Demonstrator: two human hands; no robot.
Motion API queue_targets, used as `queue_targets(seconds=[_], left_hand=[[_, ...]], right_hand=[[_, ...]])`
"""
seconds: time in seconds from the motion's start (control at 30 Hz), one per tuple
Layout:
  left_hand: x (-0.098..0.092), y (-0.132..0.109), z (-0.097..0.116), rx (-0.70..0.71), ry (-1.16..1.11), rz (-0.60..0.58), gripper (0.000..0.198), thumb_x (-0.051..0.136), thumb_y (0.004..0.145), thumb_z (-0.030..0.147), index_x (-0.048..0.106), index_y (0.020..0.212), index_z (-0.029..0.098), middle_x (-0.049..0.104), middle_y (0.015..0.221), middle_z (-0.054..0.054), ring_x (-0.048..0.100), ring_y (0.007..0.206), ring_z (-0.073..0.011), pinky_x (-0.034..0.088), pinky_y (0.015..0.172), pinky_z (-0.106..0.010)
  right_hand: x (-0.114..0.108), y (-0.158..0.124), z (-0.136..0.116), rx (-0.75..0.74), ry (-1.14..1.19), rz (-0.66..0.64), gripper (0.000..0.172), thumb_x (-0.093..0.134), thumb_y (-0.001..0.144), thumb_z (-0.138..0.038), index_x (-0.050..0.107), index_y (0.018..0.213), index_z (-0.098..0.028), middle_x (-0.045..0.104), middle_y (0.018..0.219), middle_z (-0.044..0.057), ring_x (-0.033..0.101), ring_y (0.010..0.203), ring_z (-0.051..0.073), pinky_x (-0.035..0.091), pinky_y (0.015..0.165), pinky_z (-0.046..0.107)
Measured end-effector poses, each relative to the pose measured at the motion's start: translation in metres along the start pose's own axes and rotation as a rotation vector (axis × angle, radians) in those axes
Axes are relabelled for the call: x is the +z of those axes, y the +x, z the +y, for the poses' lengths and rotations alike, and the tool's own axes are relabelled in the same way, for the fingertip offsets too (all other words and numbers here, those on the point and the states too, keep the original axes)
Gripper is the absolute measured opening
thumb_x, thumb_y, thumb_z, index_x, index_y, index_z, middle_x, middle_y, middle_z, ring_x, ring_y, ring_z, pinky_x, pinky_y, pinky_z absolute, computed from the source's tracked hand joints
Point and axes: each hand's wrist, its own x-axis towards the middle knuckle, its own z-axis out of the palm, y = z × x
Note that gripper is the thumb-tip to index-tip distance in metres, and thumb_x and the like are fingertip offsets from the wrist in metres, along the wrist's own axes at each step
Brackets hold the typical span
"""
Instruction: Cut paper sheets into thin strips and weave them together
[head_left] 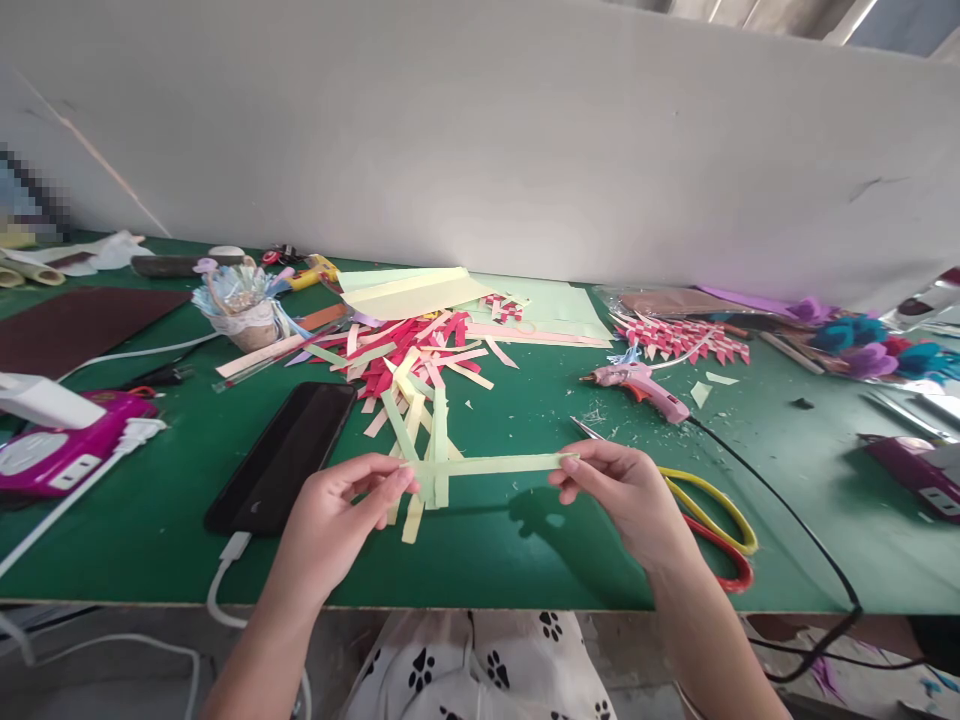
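Note:
A pale green paper strip (506, 465) is stretched level between my two hands above the green table. My left hand (337, 510) pinches its left end between thumb and fingers. At the other end, my right hand (611, 490) pinches it the same way. Loose pale green and yellow paper strips (411, 415) lie just behind and below the held one. Farther back is a heap of red and pink paper strips (409, 350). Scissors with yellow and red handles (712, 510) rest beside my right hand, partly hidden by it.
A charging black phone (289, 455) lies left of my left hand. To the right sits a pink glue gun (641, 388) with a black cord. Paper sheets (420, 290) and woven red-and-white paper (675, 338) are at the back. A purple power strip (75, 440) stands far left.

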Motion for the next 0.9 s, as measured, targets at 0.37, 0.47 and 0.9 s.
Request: queue_targets(seconds=[0.37, 0.47, 0.9], left_hand=[[0.004, -0.005, 0.004, 0.016, -0.029, 0.112, 0.022, 0.064, 0.069, 0.039, 0.067, 0.066, 0.018, 0.062, 0.062, -0.002, 0.040, 0.047, -0.0087, 0.039, 0.042, -0.019], [0.001, -0.005, 0.003, 0.025, 0.011, 0.092, 0.024, 0.063, 0.070, 0.041, 0.067, 0.064, 0.019, 0.062, 0.061, -0.003, 0.045, 0.050, -0.0108, 0.041, 0.044, -0.020], [0.022, -0.010, 0.043, 0.569, 0.455, -0.412, 0.041, 0.050, 0.084, 0.046, 0.050, 0.123, 0.033, 0.054, 0.125, -0.002, 0.046, 0.116, -0.0239, 0.035, 0.099, -0.036]], right_hand=[[0.002, -0.002, -0.006, -0.147, -0.144, 0.078, 0.022, 0.061, 0.079, -0.039, 0.066, 0.076, -0.017, 0.072, 0.069, 0.005, 0.067, 0.057, 0.016, 0.056, 0.064, 0.032], [0.001, -0.002, -0.008, -0.206, -0.240, 0.120, 0.021, 0.058, 0.081, -0.037, 0.066, 0.077, -0.018, 0.071, 0.068, 0.004, 0.067, 0.058, 0.017, 0.056, 0.066, 0.034], [0.001, -0.022, -0.048, -0.524, -0.616, -0.257, 0.018, 0.051, 0.088, -0.026, 0.068, 0.093, -0.025, 0.070, 0.071, 0.001, 0.067, 0.061, 0.014, 0.053, 0.056, 0.024]])
